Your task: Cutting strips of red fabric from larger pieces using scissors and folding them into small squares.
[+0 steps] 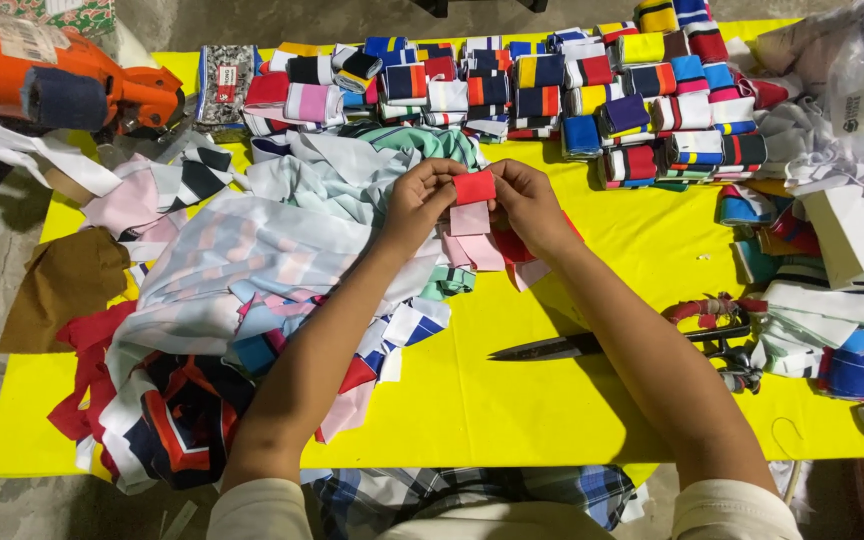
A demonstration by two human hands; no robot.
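Hands meet at the middle of the head view: your left hand and right hand are drawn close together, fingertips of both pinched on one small red fabric piece, a soft folded rectangle held flat between them. Just below it, a pale pink fabric strip hangs from the same pinch, with more pink and red scraps trailing under your right palm.

Beneath and to the left of your left hand lies a loose scrap heap of thin, limp cloth in pale blue, white, pink and navy stripes, crumpled and overlapping. Beyond both hands, stacked folded bundles of ribbed striped knit sit in tidy blocks of red, blue, yellow and white.

Near your right forearm, dark metal scissors lie closed on the bright yellow worktop, blades pointing toward your left arm, handles wrapped in red cloth. Farther right of that hand rest more folded strips and a white cardboard box.

Far beyond your left hand sits an orange power tool with a hard plastic body, and a brown cloth piece lies flat at the worktop's left edge.
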